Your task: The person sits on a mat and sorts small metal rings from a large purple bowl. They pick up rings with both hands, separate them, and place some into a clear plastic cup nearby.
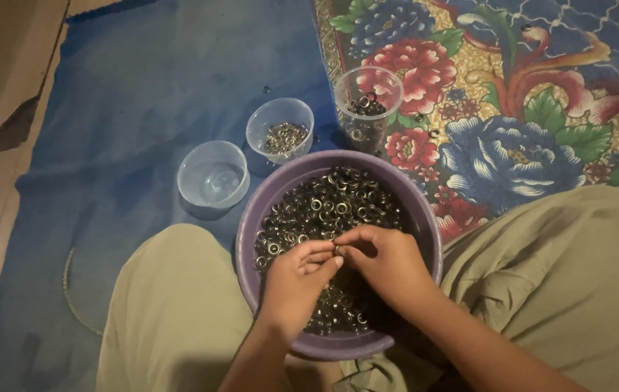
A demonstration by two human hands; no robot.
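Observation:
A purple basin [425, 218] sits between my knees, filled with several small metal eyelet rings [338, 199]. My left hand [296, 283] and my right hand [382, 261] meet over the middle of the basin. Their fingertips pinch together on a small metal ring [337, 250], which is mostly hidden by the fingers. Both hands hover just above the pile of rings.
Three clear plastic cups stand beyond the basin: an empty one [213, 178] at left, one [280, 129] with a few rings, and a taller one [367, 105] with rings. A blue cloth [142, 94] and a floral mat [527, 109] cover the floor. A few loose rings lie nearby.

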